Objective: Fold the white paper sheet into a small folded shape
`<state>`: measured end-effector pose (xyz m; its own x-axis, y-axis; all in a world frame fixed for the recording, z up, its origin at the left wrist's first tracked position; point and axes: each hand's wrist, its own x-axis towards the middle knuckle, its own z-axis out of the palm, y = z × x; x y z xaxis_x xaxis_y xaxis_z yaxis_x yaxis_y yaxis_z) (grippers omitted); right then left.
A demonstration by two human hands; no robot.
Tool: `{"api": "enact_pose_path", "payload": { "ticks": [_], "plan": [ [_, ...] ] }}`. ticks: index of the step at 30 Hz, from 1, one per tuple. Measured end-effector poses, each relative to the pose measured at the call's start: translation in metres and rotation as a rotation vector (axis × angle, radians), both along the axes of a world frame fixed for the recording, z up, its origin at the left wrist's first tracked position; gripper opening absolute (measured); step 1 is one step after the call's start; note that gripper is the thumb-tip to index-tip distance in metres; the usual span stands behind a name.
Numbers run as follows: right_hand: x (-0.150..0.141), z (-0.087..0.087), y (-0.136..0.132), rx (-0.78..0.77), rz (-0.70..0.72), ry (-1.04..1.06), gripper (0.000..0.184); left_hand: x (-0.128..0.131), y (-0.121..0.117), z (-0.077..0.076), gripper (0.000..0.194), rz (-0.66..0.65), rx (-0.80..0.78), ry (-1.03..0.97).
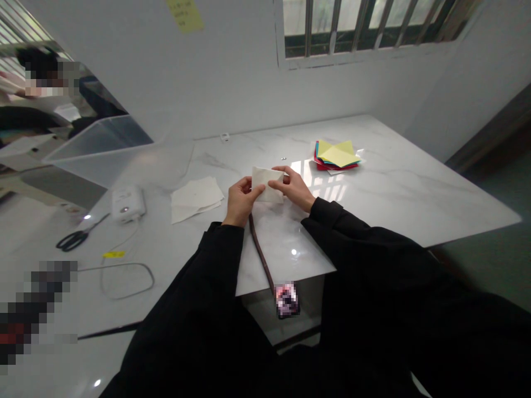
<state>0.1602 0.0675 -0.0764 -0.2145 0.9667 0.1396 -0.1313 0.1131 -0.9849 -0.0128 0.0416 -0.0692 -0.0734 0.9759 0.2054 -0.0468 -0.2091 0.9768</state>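
Head view: a white marble table [415,188] is carrying everything, largest first. A clear plastic bin [99,146] is sitting at its far left edge. A stack of coloured paper [337,155] is lying toward the far right corner, loose white sheets [196,198] left of centre, and scissors [77,237] near the left edge. Near the middle of the front edge, the left hand [239,202] and right hand [295,188] are each pinching a folded white paper [267,183], fingers closed on its sides, lifting it just above the table.
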Motion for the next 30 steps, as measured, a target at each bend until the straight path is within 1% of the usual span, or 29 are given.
{"api": "enact_pose_path", "payload": {
  "ticks": [2, 6, 10, 14, 19, 26, 30],
  "plan": [
    [0.0, 0.004, -0.002, -0.042, 0.027, 0.035, 0.07, -0.001, 0.001, -0.001, 0.048, 0.016, -0.016, -0.027],
    [0.001, 0.009, -0.004, -0.103, 0.056, 0.097, 0.061, -0.004, 0.002, 0.0, 0.05, 0.01, -0.059, -0.098],
    [0.001, 0.008, -0.004, -0.124, 0.094, 0.057, 0.061, -0.005, 0.003, 0.001, 0.052, 0.004, -0.068, -0.131],
    [0.001, 0.005, -0.005, -0.095, 0.115, -0.013, 0.058, -0.004, 0.004, -0.001, 0.052, 0.021, -0.043, -0.121],
    [0.001, 0.0, -0.002, -0.045, 0.12, -0.056, 0.059, -0.004, 0.005, -0.003, 0.052, 0.021, -0.024, -0.061],
    [0.001, -0.014, 0.009, 0.076, 0.075, -0.154, 0.045, -0.004, 0.005, -0.005, 0.05, -0.01, -0.023, -0.036],
    [0.002, -0.014, 0.009, 0.073, 0.06, -0.135, 0.039, -0.004, 0.006, -0.007, 0.052, -0.033, -0.024, -0.006]
  ]
}}
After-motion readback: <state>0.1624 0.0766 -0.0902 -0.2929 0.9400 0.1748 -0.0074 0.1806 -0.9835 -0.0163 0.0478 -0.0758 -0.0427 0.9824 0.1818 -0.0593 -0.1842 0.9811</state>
